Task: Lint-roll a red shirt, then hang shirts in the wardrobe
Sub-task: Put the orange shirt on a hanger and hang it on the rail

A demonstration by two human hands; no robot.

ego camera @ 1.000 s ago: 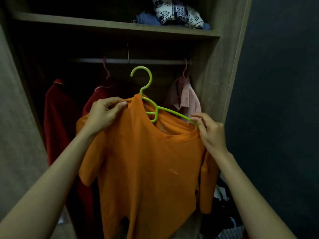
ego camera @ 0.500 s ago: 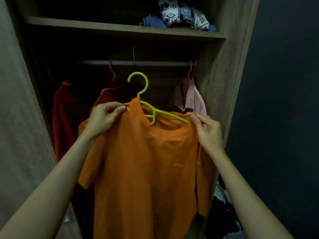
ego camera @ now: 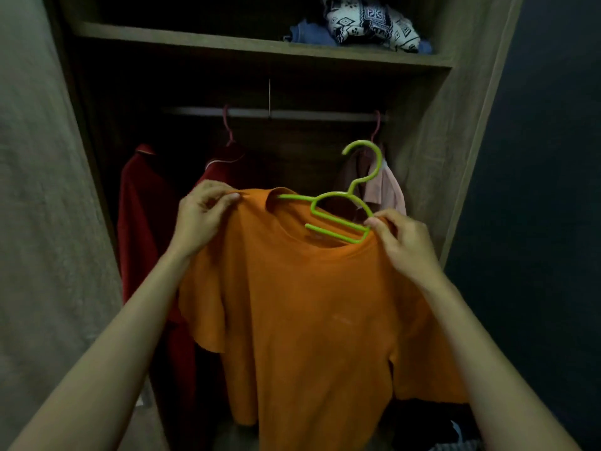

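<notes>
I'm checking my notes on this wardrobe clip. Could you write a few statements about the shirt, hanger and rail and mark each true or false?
1. The orange T-shirt is on a green hanger. True.
2. The green hanger's hook is over the wardrobe rail. False: it is below the rail, unhooked.
3. The left hand pinches the shirt's shoulder. True.
4. The right hand holds a lint roller. False: it grips the hanger's end and the shirt.

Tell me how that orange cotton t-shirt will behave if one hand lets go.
The orange cotton t-shirt looks floppy, so it would probably sag. It likely slides off the tilted green plastic hanger, only partly inside the collar.
</notes>
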